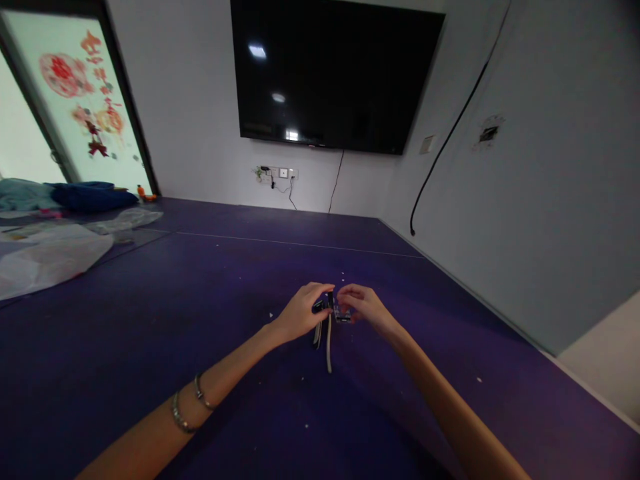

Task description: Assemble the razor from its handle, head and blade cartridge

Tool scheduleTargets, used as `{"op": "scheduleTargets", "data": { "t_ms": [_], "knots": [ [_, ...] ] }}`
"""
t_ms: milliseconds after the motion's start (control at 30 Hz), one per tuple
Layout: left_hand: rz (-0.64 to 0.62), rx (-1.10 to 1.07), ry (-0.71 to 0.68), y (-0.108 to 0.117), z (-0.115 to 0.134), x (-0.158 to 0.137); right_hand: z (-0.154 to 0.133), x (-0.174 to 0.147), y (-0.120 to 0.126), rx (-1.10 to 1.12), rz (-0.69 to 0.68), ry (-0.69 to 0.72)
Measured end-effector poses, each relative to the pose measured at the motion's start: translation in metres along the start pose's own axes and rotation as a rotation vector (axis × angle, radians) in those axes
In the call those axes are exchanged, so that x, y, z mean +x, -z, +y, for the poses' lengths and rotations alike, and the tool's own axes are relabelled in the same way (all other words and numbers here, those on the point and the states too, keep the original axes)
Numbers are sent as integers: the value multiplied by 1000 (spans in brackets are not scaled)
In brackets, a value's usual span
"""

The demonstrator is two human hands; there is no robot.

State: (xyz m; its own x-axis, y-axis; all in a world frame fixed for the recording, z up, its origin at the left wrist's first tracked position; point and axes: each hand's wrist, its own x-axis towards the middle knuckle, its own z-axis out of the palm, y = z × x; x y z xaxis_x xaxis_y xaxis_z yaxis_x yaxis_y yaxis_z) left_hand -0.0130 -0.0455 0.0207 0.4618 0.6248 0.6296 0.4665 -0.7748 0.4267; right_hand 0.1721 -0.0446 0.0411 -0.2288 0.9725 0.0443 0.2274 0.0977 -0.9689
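My left hand [300, 312] pinches a small black piece [331, 299] upright between thumb and fingertips. Below that hand a narrow pale strip [329, 347] runs down toward me, and a shorter dark-and-pale strip [317, 335] is beside it. Another dark, shiny part [319, 307] shows at the left palm. My right hand [366, 307] is just to the right, its fingers curled around the edge of a small clear piece with a dark slot [343, 316]. The right thumb is mostly hidden. Both pieces are too small to name exactly.
The hands work over a broad dark purple surface [200, 333] strewn with tiny white bits. Clear and white plastic bags [60, 257] and blue cloth [93, 195] lie at left. A black cable [443, 147] hangs along the right wall; a television [335, 73] hangs ahead.
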Motion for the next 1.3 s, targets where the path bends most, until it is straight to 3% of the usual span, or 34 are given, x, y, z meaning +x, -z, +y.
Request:
{"op": "scheduleTargets", "data": {
  "t_ms": [233, 533, 667, 833, 967, 1100, 1300],
  "knots": [
    [-7, -20, -52, -1, 9, -1, -2, -4, -3, 26, -28, -17],
    [-5, -97, -19, -4, 10, -2, 0, -3, -6, 15, -19, -16],
    [82, -259, 103, -3, 10, 1, 1, -2, -5, 53, 12, -17],
    [221, -469, 405, -6, 0, 6, 0, -2, -6, 105, 80, 26],
    [165, -584, 584, -11, -2, 7, -1, -3, -8, 178, 131, 37],
    [66, -644, 632, -15, 2, 4, 0, -2, -11, 191, 135, 49],
    [76, -681, 646, -16, -3, 4, 3, -2, -12, 64, 97, 100]
  ]
}}
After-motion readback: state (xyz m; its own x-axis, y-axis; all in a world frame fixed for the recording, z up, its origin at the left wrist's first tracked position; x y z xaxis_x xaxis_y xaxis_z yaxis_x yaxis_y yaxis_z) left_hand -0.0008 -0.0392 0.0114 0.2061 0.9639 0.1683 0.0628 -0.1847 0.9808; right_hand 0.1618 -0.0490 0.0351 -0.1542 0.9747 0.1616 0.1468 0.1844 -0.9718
